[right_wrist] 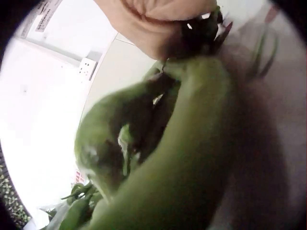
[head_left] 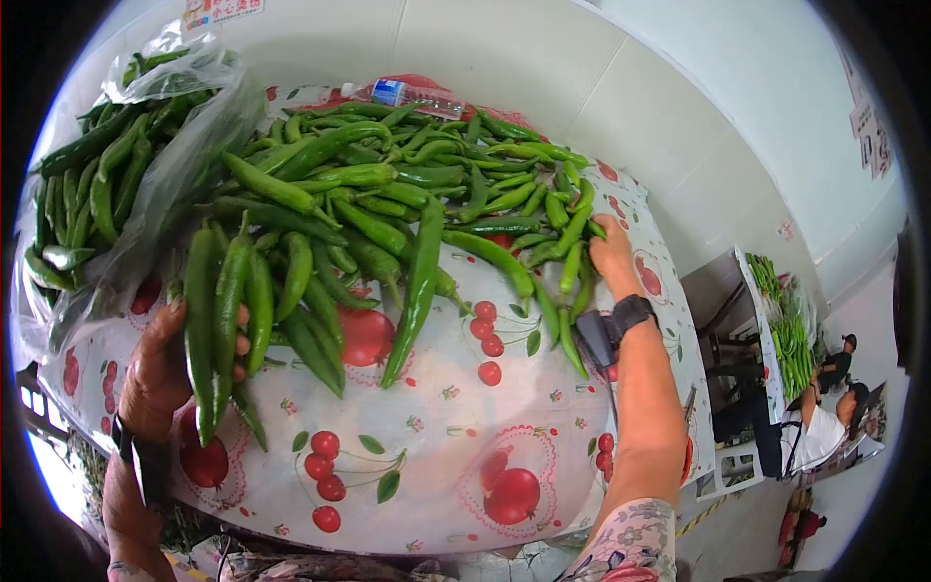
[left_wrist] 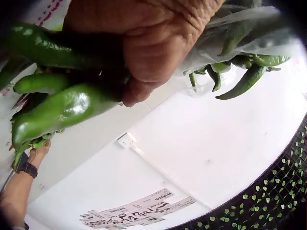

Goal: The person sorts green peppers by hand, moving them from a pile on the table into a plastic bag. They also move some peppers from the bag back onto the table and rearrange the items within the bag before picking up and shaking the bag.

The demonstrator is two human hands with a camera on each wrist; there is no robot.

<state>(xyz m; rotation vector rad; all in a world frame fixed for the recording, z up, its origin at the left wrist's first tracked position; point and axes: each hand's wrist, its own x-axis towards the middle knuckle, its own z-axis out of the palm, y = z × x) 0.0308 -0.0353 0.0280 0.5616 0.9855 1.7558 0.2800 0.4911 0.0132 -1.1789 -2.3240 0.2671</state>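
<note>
In the head view the left hand holds several long green peppers at the left of the table, its fingers curled round them. The left wrist view shows its thumb pressed on glossy peppers. At the right end of the pepper heap, the right hand has its fingers on small green peppers. Close in the right wrist view, large blurred peppers lie below that hand, whose fingertips are partly hidden.
A clear plastic bag full of peppers stands at the left. Behind the heap lie a plastic bottle and red netting. The tablecloth has a cherry print. At the right, people sit by another pepper-covered table.
</note>
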